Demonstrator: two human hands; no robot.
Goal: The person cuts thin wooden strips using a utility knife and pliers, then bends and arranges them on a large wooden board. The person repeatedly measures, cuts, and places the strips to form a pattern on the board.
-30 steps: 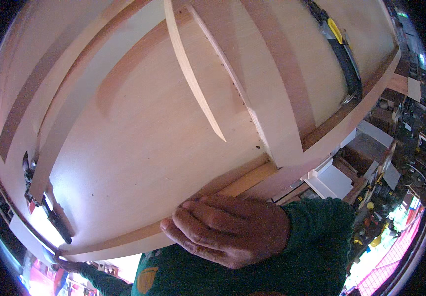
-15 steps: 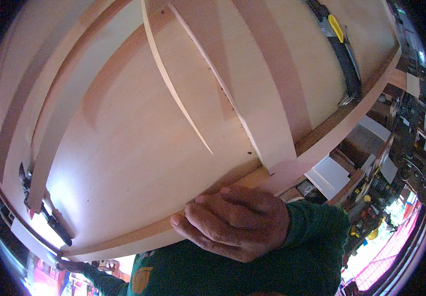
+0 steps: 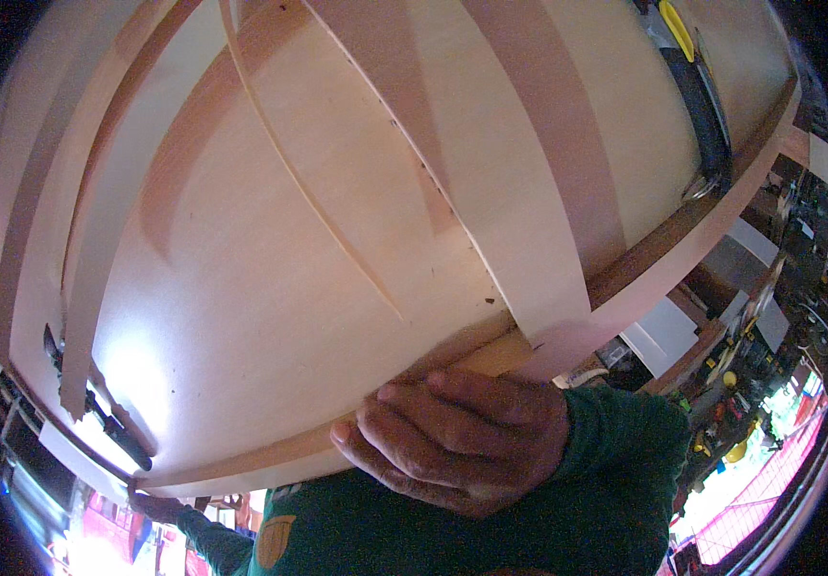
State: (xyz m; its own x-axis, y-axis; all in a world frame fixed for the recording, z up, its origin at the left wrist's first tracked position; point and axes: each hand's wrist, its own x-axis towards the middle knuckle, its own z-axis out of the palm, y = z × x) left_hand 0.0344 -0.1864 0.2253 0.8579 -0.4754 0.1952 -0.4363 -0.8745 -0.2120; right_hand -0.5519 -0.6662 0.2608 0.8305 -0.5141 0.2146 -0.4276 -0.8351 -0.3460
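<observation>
A large pale plywood panel with a raised wooden edge rail lies before me. My right hand is closed over the near rail, with bent fingers on its upper edge beside a short light wood piece. Far to the left, my left hand touches the panel's near left corner; its fingers are too small to make out. A thin tapering wood strip stretches over the panel between both hands. To its right, a wider wooden slat runs down to the near rail.
A dark-handled hammer lies on the panel's left, beside more wood slats. At the right rests a tool with a black handle and yellow part. Past the right rail are white sheets and a cluttered workbench.
The view has shifted, so the right-hand tool and bench appear farther right. The thin strip appears farther left across the panel. Both hands stay at the rail.
</observation>
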